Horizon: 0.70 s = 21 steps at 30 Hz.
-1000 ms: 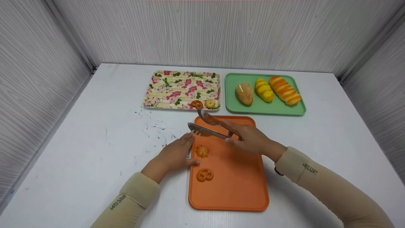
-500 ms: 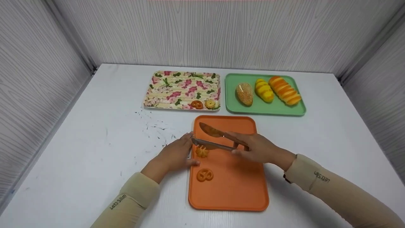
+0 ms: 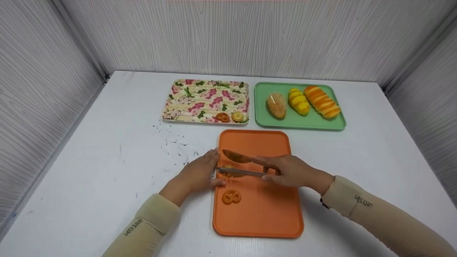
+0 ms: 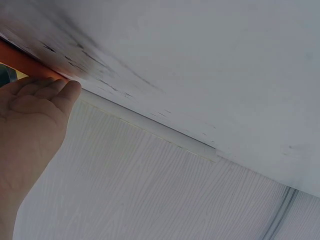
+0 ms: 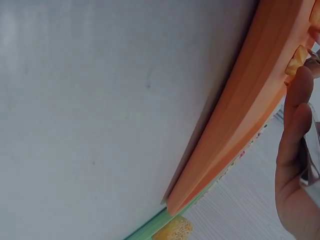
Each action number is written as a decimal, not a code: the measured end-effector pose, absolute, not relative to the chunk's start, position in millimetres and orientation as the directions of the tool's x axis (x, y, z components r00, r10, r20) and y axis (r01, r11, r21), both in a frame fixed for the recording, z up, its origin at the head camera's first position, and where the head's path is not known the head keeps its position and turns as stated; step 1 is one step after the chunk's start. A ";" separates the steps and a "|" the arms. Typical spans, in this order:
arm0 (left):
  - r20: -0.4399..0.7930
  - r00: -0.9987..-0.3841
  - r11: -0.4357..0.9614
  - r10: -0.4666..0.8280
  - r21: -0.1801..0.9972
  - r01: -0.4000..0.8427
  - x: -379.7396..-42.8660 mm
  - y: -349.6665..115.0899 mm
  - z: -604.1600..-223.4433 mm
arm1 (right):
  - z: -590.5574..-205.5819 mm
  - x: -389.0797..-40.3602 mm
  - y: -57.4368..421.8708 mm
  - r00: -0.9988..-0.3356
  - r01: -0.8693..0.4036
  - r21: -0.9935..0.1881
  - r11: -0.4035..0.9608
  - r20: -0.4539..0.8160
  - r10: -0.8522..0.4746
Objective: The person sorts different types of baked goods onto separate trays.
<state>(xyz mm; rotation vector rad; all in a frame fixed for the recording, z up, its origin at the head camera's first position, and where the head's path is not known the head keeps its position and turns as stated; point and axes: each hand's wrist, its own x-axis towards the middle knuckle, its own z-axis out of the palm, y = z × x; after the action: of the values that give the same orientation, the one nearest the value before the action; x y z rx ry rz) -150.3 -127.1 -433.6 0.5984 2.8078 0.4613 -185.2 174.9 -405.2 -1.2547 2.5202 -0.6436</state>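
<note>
My right hand [image 3: 294, 172] grips metal serving tongs [image 3: 250, 172], their arms parted. The tongs' near end overlaps a flower-shaped cookie [image 3: 228, 166] on the orange tray [image 3: 264, 217], covering much of it. In the right wrist view that cookie [image 5: 296, 61] appears just beyond my fingers. A pretzel-shaped cookie [image 3: 231, 203] lies nearer me on the same tray. At the tray's left side rests my left hand [image 3: 194, 175], fingers extended along the edge and thumb over the rim. The left wrist view shows these straight fingers [image 4: 65, 97] against the orange side.
Behind the orange tray, a floral tray [image 3: 192, 101] bears a small pretzel [image 3: 222, 117] and a round cookie [image 3: 237, 116]. To its right, a green tray [image 3: 262, 119] carries a seeded bun [image 3: 276, 106], a yellow roll [image 3: 299, 102] and a striped loaf [image 3: 322, 102]. Panels enclose the white table [image 3: 117, 150].
My right hand has brought the tongs from the far end of the orange tray toward me, down over the flower-shaped cookie. The left hand has stayed at the tray's edge.
</note>
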 end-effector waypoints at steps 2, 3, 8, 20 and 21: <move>-0.159 -0.889 0.866 0.430 0.350 0.356 -150.7 -127.1 -433.9 | -405.9 -185.5 174.5 -0.592 -0.697 -0.479 0.534 -0.036 -0.805; -0.161 -0.889 0.867 0.429 0.350 0.356 -151.0 -127.0 -434.0 | -406.0 -185.7 174.3 -0.589 -0.699 -0.478 0.533 -0.038 -0.807; -0.161 -0.884 0.864 0.439 0.348 0.365 -151.3 -127.1 -433.7 | -407.7 -188.0 175.0 -0.579 -0.710 -0.477 0.518 -0.024 -0.815; -0.152 -0.885 0.860 0.441 0.353 0.368 -150.6 -126.9 -434.5 | -406.1 -191.7 174.7 -0.565 -0.720 -0.472 0.509 -0.027 -0.824; -0.154 -0.885 0.861 0.439 0.356 0.364 -150.6 -126.9 -434.4 | -405.9 -191.6 174.5 -0.563 -0.721 -0.471 0.508 -0.028 -0.826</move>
<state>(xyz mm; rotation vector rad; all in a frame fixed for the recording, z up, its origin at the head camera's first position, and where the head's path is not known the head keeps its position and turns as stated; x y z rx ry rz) -150.6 -126.9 -434.4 0.6142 2.8051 0.4696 -191.6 174.5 -405.9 -1.3110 2.5029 -0.6079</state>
